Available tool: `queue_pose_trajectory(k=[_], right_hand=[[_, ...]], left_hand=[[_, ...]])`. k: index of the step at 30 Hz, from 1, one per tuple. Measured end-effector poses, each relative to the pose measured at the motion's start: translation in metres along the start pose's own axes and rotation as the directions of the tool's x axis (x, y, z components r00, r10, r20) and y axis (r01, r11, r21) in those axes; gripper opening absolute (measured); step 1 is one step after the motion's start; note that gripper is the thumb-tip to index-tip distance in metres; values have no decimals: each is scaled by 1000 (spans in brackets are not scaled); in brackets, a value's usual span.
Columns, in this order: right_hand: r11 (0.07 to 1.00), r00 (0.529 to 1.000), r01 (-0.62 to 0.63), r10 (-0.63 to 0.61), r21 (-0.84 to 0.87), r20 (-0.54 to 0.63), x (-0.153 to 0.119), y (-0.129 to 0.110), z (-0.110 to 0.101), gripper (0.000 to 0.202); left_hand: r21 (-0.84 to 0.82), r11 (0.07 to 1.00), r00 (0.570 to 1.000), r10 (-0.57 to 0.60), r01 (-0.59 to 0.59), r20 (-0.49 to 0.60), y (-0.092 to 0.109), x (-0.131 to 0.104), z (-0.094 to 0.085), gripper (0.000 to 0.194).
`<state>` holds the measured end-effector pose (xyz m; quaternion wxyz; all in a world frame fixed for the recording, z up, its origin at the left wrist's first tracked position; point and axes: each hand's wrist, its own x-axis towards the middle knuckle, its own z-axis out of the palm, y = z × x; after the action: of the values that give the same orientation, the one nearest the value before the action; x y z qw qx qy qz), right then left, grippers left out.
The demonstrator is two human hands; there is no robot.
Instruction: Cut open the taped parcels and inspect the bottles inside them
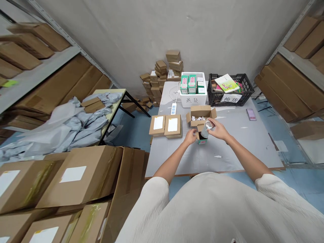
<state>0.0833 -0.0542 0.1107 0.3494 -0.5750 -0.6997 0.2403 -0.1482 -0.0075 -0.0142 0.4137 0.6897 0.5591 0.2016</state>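
A clear, glass-like cup (205, 129) is gripped by my right hand (218, 130), its lower end at the mouth of a small green box (202, 141). My left hand (190, 136) holds the left side of that box, whose top is open. Just behind, an open brown carton (201, 111) with raised flaps holds crumpled white paper (198, 118). Two closed cardboard boxes with white labels, a left one (157, 125) and a right one (173, 126), sit left of my hands.
At the table's (235, 148) back stand a white foam box (193, 100) with green cartons and a black crate (215, 98) with books. A power strip (173, 108) lies behind the labelled boxes. Large cartons (83, 175) are stacked at the left; a purple item (251, 114) lies at the right.
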Motion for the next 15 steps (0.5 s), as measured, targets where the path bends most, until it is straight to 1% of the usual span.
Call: queue_pose_trajectory(k=[2,5,7,9,12,15], right_hand=[[1000,1000,3,-3,26,1,0,-1,-1,62],[993,999,-26,30,114,-37,2,-4,0,59],[982,998,-46,55,183,-45,5,-4,2,57],[974,997,-55,64,220,-37,6,-3,4,57],[979,998,-50,54,198,-18,4,0,5,58],[989,1000,-25,24,142,5,0,3,3,58]], left_hand=[[-12,1000,1000,-8,8,4,2,0,0,59],[-36,999,999,-36,37,10,5,-1,-1,58],[-51,997,999,-53,52,-8,7,-2,-3,63],[-85,993,996,-83,81,-16,8,-3,-4,74],[-162,976,989,-145,144,6,6,-2,-4,83],[-211,964,987,-162,161,12,2,-2,-2,77]])
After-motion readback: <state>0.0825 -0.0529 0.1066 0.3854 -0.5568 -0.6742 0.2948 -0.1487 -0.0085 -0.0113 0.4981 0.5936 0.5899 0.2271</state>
